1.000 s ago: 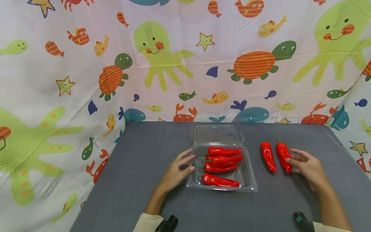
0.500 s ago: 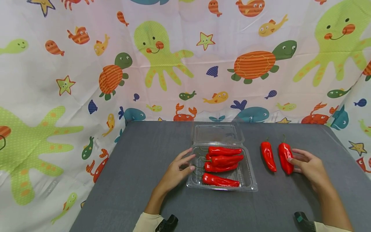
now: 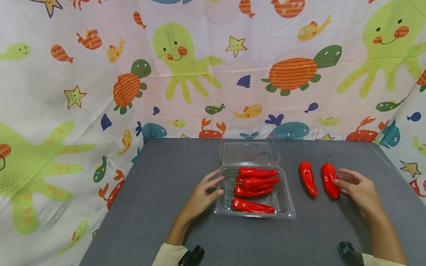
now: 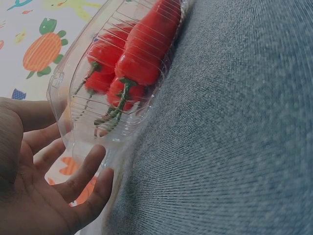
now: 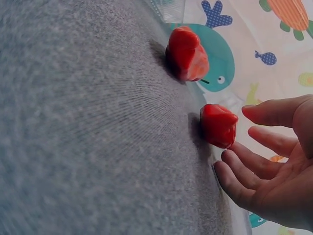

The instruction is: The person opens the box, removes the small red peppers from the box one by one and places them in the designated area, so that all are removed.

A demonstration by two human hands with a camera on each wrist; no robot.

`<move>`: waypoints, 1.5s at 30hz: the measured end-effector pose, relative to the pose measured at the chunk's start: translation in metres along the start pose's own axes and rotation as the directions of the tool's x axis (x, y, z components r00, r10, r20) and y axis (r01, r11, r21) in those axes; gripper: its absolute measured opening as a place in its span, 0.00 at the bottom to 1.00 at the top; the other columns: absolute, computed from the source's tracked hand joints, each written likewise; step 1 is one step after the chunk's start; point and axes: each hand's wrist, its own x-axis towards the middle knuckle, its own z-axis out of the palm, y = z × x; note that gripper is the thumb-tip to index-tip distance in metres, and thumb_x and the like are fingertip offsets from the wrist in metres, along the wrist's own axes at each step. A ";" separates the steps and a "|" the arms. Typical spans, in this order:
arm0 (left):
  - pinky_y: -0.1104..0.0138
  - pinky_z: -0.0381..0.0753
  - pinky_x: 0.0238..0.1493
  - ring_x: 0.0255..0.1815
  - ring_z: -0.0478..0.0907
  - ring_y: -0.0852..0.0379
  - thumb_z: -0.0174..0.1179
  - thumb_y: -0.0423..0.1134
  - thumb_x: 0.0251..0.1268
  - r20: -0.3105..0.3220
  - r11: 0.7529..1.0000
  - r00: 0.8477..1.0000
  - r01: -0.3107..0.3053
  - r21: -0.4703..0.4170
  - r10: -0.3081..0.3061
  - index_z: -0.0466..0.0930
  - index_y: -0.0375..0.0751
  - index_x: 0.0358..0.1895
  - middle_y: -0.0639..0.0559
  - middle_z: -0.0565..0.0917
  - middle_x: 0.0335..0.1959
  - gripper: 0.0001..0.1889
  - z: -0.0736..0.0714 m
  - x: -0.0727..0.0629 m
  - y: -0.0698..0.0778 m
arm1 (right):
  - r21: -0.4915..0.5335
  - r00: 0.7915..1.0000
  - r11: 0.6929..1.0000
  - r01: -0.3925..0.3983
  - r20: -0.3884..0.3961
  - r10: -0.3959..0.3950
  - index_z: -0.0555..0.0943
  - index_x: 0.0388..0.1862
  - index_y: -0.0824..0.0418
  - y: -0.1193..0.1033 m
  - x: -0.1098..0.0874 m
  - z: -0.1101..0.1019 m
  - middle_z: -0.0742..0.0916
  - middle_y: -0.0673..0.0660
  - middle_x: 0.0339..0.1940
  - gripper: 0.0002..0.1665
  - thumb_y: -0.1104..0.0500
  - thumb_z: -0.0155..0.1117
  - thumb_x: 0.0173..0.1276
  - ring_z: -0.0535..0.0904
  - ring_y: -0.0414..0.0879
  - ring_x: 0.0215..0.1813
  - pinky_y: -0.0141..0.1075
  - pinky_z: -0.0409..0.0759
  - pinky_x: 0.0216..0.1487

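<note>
The left hand is at the left side of a clear plastic container, its fingers spread wide and gripping nothing; they overlap the rim in the head view, but whether they touch it I cannot tell. At least 4 red peppers lie crosswise inside, stems toward that hand, and the hinged lid is open on the far side. To the container's right, 2 more peppers lie side by side and apart on the gray desk, stem ends pointing away from the person. The right hand is right beside the nearer pepper, fingers loosely apart and not closed around it; light contact at the tips cannot be ruled out. The farther pepper lies between that pepper and the container. Behind the desk hangs a white cloth printed with sea animals.
</note>
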 end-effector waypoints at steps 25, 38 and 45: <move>0.57 0.81 0.59 0.61 0.81 0.46 0.66 0.41 0.77 0.006 1.000 1.000 0.006 0.009 -0.006 0.76 0.40 0.75 0.54 0.63 0.84 0.27 0.000 0.000 0.001 | -0.069 0.989 0.988 0.139 -0.050 -0.142 0.67 0.83 0.57 -0.049 -0.020 0.017 0.74 0.66 0.74 0.39 0.44 0.63 0.80 0.68 0.40 0.61 0.24 0.81 0.41; 0.59 0.81 0.59 0.60 0.82 0.46 0.66 0.40 0.76 0.004 1.000 1.000 0.002 0.002 -0.002 0.76 0.40 0.75 0.53 0.64 0.84 0.27 -0.001 0.000 0.001 | -0.084 0.962 0.959 0.270 -0.021 -0.273 0.69 0.82 0.53 -0.087 -0.041 0.035 0.79 0.62 0.72 0.37 0.45 0.64 0.79 0.70 0.37 0.63 0.19 0.76 0.45; 0.57 0.81 0.60 0.61 0.81 0.47 0.66 0.40 0.76 0.004 1.000 1.000 0.010 0.004 -0.010 0.76 0.41 0.75 0.54 0.64 0.84 0.27 -0.001 -0.001 0.001 | -0.105 0.952 0.948 0.301 -0.019 -0.305 0.71 0.81 0.54 -0.103 -0.052 0.049 0.79 0.65 0.72 0.38 0.44 0.67 0.78 0.68 0.42 0.65 0.20 0.75 0.45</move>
